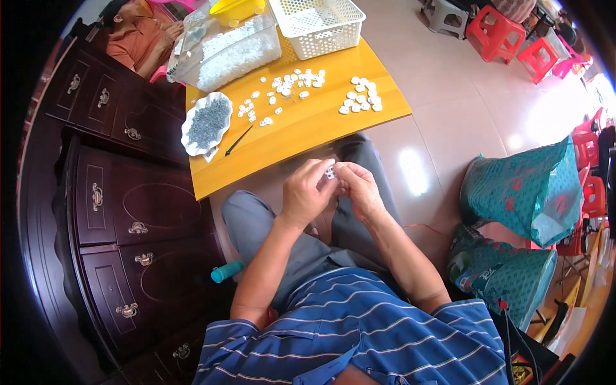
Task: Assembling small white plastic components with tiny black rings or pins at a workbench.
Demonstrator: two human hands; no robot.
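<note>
Above my lap, just off the table's near edge, my left hand and my right hand meet at the fingertips. Between them they pinch a small white plastic piece with dark openings; the fingers cover part of it. On the yellow wooden table, loose small white pieces are scattered in the middle. A tighter group of rounded white pieces lies to the right. A white scalloped dish at the left holds many tiny grey parts. Beside it rests a thin black pointed tool.
At the table's back stand a clear bin full of white pieces, a yellow bowl and a white basket. Dark cabinets flank my left. Green woven sacks and red stools stand right. Another person sits far left.
</note>
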